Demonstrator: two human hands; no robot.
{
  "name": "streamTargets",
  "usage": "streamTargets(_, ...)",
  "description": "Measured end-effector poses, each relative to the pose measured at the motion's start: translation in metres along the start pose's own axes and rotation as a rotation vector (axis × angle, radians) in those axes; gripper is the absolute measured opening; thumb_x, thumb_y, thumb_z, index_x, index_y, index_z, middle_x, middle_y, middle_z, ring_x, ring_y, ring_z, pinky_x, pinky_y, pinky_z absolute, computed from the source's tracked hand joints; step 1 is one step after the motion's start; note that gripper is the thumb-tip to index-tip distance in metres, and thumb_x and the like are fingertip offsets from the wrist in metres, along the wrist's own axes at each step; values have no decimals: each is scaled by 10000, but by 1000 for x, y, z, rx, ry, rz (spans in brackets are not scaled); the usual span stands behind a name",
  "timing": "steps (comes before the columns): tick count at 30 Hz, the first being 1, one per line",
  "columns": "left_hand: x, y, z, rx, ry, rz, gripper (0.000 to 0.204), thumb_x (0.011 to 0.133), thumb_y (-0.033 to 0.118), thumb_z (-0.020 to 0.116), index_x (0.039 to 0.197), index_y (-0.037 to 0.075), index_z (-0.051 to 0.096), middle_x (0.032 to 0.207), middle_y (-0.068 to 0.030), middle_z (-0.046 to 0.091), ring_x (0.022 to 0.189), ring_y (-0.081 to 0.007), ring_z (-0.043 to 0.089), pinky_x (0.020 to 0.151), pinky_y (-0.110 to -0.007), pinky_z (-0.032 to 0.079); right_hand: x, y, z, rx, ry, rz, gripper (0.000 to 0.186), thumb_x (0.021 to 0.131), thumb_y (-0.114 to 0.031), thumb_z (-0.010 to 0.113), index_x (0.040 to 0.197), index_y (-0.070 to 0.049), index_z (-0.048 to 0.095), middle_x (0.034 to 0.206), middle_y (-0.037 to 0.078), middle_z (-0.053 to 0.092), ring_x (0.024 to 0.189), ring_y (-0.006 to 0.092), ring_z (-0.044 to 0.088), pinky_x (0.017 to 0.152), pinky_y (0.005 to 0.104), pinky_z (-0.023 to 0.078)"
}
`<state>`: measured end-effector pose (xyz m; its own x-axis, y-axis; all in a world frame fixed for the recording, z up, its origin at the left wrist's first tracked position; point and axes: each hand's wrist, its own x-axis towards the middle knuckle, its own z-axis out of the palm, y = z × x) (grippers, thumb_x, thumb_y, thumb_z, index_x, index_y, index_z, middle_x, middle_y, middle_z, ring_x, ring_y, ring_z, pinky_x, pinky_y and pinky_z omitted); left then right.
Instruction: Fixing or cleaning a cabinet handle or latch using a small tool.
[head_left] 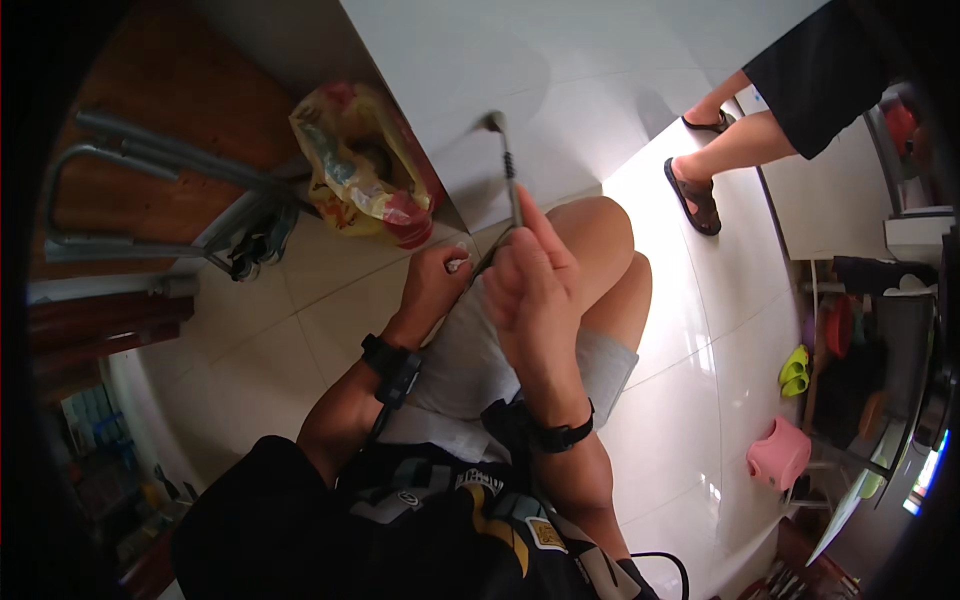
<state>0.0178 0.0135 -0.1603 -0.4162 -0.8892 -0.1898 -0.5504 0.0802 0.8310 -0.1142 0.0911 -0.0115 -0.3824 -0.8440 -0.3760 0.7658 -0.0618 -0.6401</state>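
- So, mid-frame: my right hand (535, 285) grips a round-headed rod (509, 165), index along shaft, probably for control.
- Just left: my left hand (428, 288) pinches something white (457, 264).

Pale tiled floor (670, 430) (partly glaring), pink stool (778, 453)

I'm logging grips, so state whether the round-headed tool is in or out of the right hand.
In: the right hand is closed around the round-headed tool, and its shaft and head stick out beyond the grip.
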Motion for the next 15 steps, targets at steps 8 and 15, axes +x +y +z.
streamTargets(8,2,5,6,-94,37,-47,251,813,162,699,981,-21,735,856,-220,720,786,-300,730,735,-354,560,16,-4,-13,35,39,36,474,1050,-138,432,1512,-44,377,641,-68,329,496,27,284,426,205,260)
streamTargets(15,-2,6,3,20,26,31,231,826,153,705,975,-21,735,829,-197,725,750,-266,732,702,-332,559,21,-8,-10,5,-6,-84,463,1047,-133,421,1502,-55,390,632,-70,317,487,37,279,424,201,245)
